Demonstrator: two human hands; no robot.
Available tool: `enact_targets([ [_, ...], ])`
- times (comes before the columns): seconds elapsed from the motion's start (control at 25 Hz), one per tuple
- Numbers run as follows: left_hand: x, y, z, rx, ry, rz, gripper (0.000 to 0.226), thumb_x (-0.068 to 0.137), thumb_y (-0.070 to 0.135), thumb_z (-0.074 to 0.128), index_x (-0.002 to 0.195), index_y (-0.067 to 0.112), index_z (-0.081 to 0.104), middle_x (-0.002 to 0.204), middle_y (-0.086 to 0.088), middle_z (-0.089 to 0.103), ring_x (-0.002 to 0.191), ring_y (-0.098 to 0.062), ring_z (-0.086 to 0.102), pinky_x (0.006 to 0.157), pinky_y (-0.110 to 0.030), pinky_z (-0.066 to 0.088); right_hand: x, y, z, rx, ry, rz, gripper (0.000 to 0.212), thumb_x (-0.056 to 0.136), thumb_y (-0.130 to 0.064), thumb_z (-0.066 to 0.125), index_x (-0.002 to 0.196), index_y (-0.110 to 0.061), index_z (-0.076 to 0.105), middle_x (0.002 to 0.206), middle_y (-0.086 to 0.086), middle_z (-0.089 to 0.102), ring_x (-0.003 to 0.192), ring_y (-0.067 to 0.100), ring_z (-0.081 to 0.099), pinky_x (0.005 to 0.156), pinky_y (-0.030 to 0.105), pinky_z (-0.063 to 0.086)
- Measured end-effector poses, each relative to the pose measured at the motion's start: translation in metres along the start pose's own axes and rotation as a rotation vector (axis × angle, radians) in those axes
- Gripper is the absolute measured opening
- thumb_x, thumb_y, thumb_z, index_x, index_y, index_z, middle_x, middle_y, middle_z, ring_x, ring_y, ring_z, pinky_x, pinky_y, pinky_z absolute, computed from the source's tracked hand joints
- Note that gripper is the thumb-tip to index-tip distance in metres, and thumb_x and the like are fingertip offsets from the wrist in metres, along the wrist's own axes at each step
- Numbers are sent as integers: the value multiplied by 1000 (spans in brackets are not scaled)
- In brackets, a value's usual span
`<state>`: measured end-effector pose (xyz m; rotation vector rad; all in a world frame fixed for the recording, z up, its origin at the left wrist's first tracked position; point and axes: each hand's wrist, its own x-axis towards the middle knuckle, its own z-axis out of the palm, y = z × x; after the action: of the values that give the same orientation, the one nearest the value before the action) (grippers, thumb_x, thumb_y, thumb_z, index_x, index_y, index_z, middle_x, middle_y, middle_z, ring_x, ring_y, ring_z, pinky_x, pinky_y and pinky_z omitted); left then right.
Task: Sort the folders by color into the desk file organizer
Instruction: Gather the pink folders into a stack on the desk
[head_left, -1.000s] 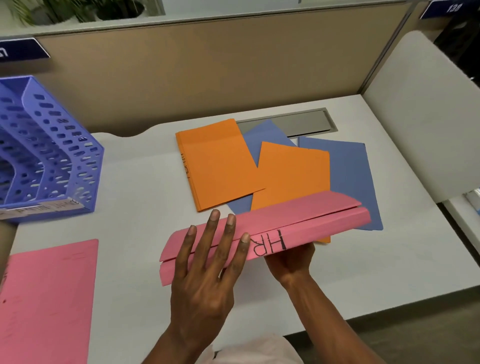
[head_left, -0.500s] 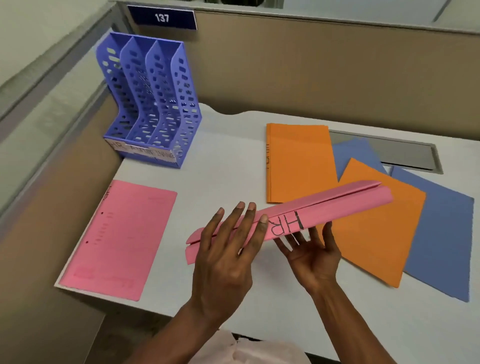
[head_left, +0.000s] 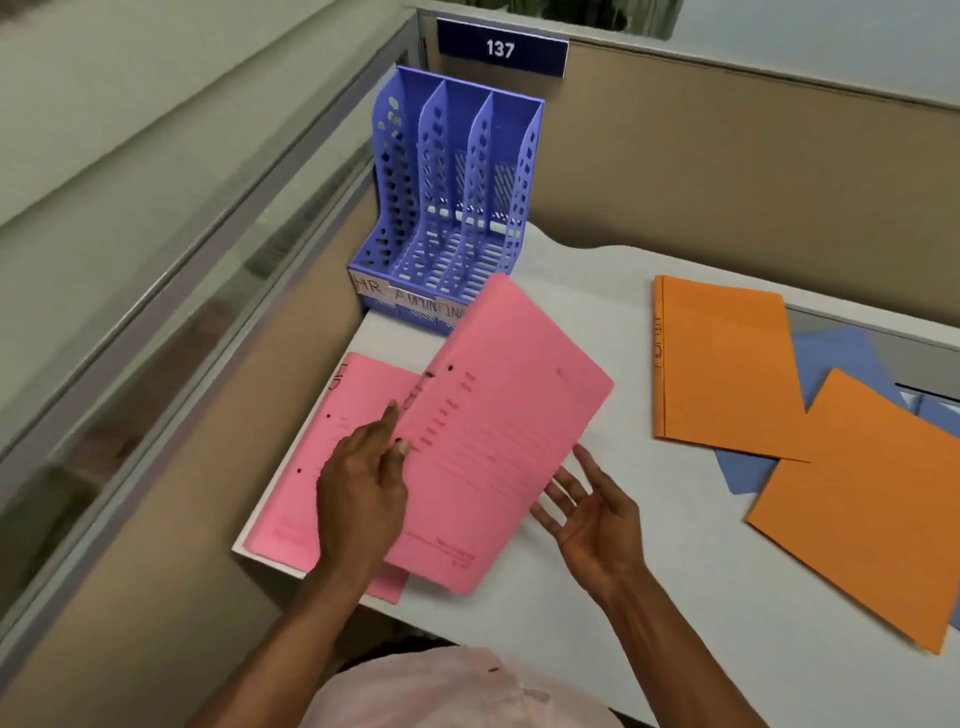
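**Pink folder held above its twin on a cubicle desk**

Beige partition walls close in a white desk (head_left: 519, 613), with a blue "137" sign (head_left: 501, 49) at 12 o'clock. Below the sign stands the purple file organizer (head_left: 452, 192), its three slots holding no folders that we can see and its front strip hand-lettered, the first word reading "HR". We hold a pink folder (head_left: 509, 441) tilted over the desk at centre: our left hand (head_left: 363, 493) pinches its left edge between thumb and fingers, while our right hand (head_left: 597, 514) sits at its lower right edge with fingers spread open, and whether they touch the folder we cannot tell. A second pink folder (head_left: 311, 467) lies flat at 9 o'clock, partly under the first. At 3 o'clock, well apart, two orange folders (head_left: 727, 369) (head_left: 857, 509) overlap blue folders (head_left: 831, 358) on the desk.
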<state>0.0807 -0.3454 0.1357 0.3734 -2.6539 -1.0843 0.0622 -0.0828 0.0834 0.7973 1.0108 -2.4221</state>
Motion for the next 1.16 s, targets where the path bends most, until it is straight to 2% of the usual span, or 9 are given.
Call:
enact_targets([
  [0.08, 15, -40, -15, -7, -26, -110, 43, 102, 15, 59, 145, 20, 58, 120, -3, 72, 99, -16, 64, 86, -32, 53, 6, 25, 28, -121, -8, -10, 39, 92, -27, 68, 130, -24, 75, 117, 7, 75, 105, 28, 69, 100, 48, 51],
  [0.16, 25, -73, -25, -2, -60, -150, 41, 103, 13, 58, 144, 19, 60, 122, -4, 71, 99, -16, 64, 85, -35, 57, 13, 49, 52, -280, 12, -3, 43, 91, -30, 73, 134, -26, 70, 123, 0, 77, 110, 25, 69, 92, 41, 52],
  [0.24, 31, -100, -31, -4, -96, -191, 41, 103, 11, 57, 143, 18, 61, 123, -4, 68, 100, -21, 66, 84, -40, 60, 21, 69, 73, -412, 21, 22, 60, 91, -30, 79, 147, -32, 57, 134, -4, 75, 125, 26, 67, 97, 43, 52],
  [0.36, 36, -135, -34, 39, -124, -208, 39, 102, 11, 59, 140, 18, 63, 119, -3, 69, 100, -25, 68, 80, -38, 60, 29, 86, 96, -605, 12, 82, 77, 82, -29, 87, 147, -42, 47, 131, -14, 75, 127, 24, 65, 108, 49, 49],
  [0.56, 46, -179, -30, 111, -177, -273, 37, 100, 14, 61, 136, 22, 62, 118, -3, 72, 101, -27, 69, 81, -47, 62, 48, 99, 110, -710, 72, 152, 70, 85, -21, 86, 133, -50, 44, 124, -19, 75, 124, 17, 66, 113, 48, 49],
  [0.72, 48, -183, -26, 145, -184, -270, 34, 98, 10, 65, 132, 14, 64, 119, -10, 70, 102, -32, 68, 80, -44, 59, 61, 109, 111, -795, 87, 173, 113, 77, -26, 92, 166, -37, 24, 129, -17, 73, 127, 17, 65, 120, 51, 45],
  [0.92, 52, -189, -27, 196, -191, -284, 35, 93, 15, 72, 127, 10, 65, 118, -13, 68, 106, -34, 66, 83, -48, 58, 75, 116, 112, -951, 68, 158, 105, 84, -21, 89, 166, -31, 25, 128, -3, 74, 116, 19, 70, 110, 39, 53],
  [1.04, 54, -194, -26, 218, -224, -281, 40, 90, 17, 76, 127, 8, 64, 119, -12, 65, 109, -33, 63, 85, -47, 58, 85, 123, 110, -1017, 81, 140, 95, 78, -32, 92, 154, -36, 35, 131, -2, 72, 116, 21, 70, 103, 33, 55],
  [1.16, 54, -194, -21, 235, -257, -309, 43, 87, 20, 79, 125, 8, 62, 119, -12, 63, 108, -33, 63, 83, -48, 59, 116, 149, 81, -1080, 139, 117, 130, 44, -66, 98, 154, -38, 34, 134, -1, 65, 114, 21, 72, 99, 40, 62],
])
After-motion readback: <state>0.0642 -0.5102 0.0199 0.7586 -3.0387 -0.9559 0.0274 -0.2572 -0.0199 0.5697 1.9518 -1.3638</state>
